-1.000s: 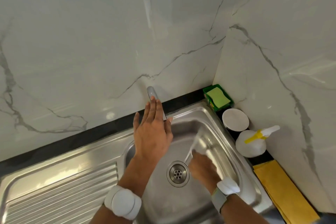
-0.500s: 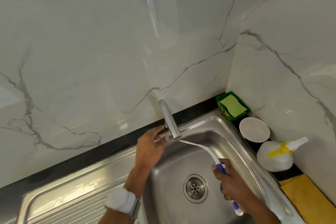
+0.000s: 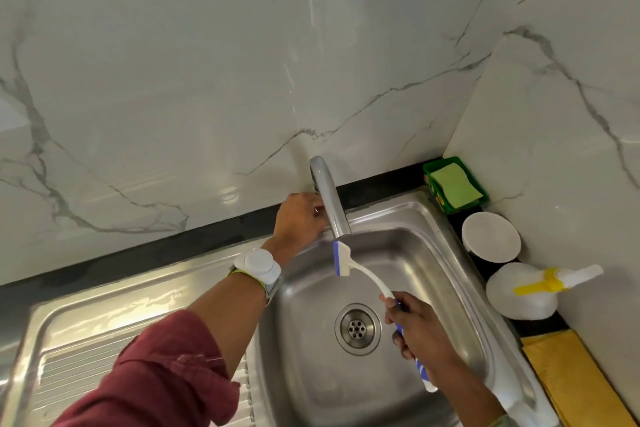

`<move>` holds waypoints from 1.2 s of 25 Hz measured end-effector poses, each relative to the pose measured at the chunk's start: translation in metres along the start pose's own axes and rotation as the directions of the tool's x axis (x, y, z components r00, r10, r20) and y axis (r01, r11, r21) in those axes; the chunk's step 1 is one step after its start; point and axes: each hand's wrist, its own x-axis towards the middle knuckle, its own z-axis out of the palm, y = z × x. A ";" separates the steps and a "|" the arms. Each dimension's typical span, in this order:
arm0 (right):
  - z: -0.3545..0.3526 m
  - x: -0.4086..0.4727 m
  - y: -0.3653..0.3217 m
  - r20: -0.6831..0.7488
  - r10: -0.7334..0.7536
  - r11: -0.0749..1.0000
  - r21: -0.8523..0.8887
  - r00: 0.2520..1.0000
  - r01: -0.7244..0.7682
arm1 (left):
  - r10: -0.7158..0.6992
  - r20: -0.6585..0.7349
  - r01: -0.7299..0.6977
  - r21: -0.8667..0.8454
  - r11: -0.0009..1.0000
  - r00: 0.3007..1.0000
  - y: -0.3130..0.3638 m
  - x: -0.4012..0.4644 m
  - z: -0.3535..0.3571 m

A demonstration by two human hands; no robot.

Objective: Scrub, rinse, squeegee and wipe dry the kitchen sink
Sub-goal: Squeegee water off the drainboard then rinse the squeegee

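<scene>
At frame centre, the left hand [image 3: 300, 218] grips the tap [image 3: 329, 199] base; the right hand [image 3: 417, 326] clasps the brush [image 3: 363, 279] handle over the sink [image 3: 433, 253].

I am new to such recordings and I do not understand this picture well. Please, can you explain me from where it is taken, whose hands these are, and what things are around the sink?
There is no machine here. A person wears a camera on the head, so you look down at their own two bare hands. The left hand reaches to the base of the tap at the back of the steel sink; what it grips there is hidden. The right hand holds a white and blue scrub brush by its handle, with the brush head just under the spout. No water is visible. On the right side stand a green tray with a sponge, a white lid, a white spray bottle and a yellow cloth.
</scene>
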 end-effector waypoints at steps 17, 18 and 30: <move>-0.015 -0.013 -0.014 0.079 -0.056 0.998 0.034 0.995 0.053 | 0.198 0.080 -0.205 0.104 0.973 0.977 -0.015 0.013 -0.003; -0.018 -0.014 -0.014 0.076 -0.057 0.998 0.039 0.995 0.054 | 0.202 0.109 -0.215 0.126 0.968 0.973 -0.015 0.017 -0.002; -0.017 -0.020 -0.015 0.079 -0.065 0.997 -0.030 0.995 0.068 | 0.129 -0.124 -0.140 -0.083 0.987 0.984 -0.029 -0.007 0.015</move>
